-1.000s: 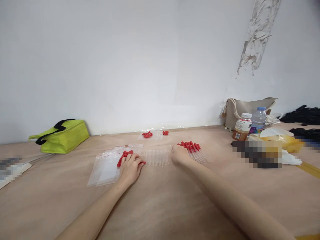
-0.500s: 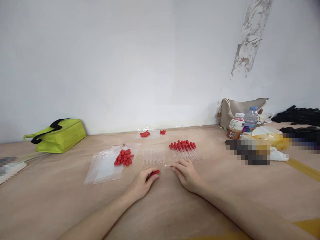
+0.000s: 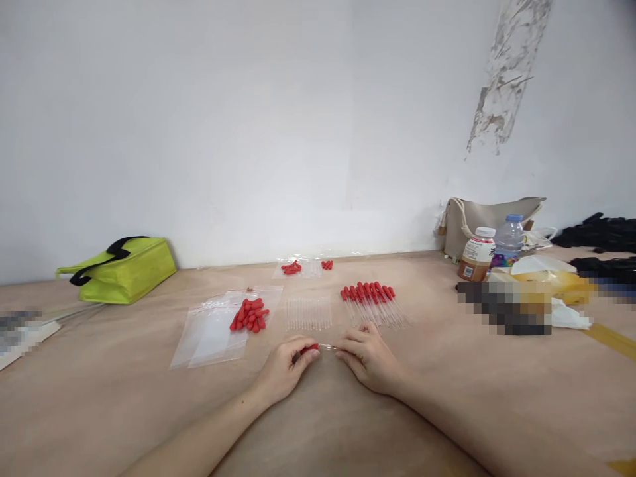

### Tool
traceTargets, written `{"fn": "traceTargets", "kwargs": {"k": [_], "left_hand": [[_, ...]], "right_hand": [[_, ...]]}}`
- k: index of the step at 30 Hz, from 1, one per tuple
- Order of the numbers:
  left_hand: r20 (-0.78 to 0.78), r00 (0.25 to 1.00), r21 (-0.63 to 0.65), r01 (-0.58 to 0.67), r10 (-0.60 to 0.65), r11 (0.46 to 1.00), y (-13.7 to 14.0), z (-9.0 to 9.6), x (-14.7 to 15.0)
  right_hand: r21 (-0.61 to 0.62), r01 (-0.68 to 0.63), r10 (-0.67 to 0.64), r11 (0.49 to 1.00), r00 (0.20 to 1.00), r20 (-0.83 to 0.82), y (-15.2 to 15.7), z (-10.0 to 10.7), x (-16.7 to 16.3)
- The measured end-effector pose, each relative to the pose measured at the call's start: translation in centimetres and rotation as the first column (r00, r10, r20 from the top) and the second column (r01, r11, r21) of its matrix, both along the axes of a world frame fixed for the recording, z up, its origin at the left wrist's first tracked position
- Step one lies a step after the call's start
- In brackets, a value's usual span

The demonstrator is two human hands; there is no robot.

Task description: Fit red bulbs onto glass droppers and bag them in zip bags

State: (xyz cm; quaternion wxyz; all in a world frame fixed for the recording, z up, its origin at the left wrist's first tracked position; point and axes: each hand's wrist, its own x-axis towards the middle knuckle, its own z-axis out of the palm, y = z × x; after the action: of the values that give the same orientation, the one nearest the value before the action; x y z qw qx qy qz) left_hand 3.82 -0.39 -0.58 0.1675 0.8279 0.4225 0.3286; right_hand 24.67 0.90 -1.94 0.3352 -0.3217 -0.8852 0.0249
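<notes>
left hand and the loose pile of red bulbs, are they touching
Apart: the head view shows bare brown tabletop between the left hand and the pile of red bulbs.

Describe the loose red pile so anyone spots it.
On the brown table, left of centre, lie flat clear bags. The heap of red bulbs lies over their right part. Unlike the red-topped tubes further right, it shows only bulbs and sits nearer than the red clusters by the wall.

Left grip (image 3: 287,368) bare; forearm (image 3: 218,424) shows spot (image 3: 243,401), possibly mole.

Uncountable bulbs (image 3: 251,315), two bottles (image 3: 478,254), one green bag (image 3: 130,273)
</notes>
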Motion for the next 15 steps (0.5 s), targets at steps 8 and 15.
{"fn": "traceTargets", "kwargs": {"k": [8,15], "left_hand": [[-0.186,0.979,0.103,0.109,-0.088,0.989,-0.37,0.03,-0.03],[-0.277,0.955,0.185,0.162,-0.107,0.969,-0.10,-0.48,-0.04]], "right_hand": [[0.081,-0.031,0.022,0.996,0.994,0.107,0.57,0.06,0.45],[0.107,0.032,-0.047,0.994,0.989,0.138,-0.33,-0.20,-0.13]]}}
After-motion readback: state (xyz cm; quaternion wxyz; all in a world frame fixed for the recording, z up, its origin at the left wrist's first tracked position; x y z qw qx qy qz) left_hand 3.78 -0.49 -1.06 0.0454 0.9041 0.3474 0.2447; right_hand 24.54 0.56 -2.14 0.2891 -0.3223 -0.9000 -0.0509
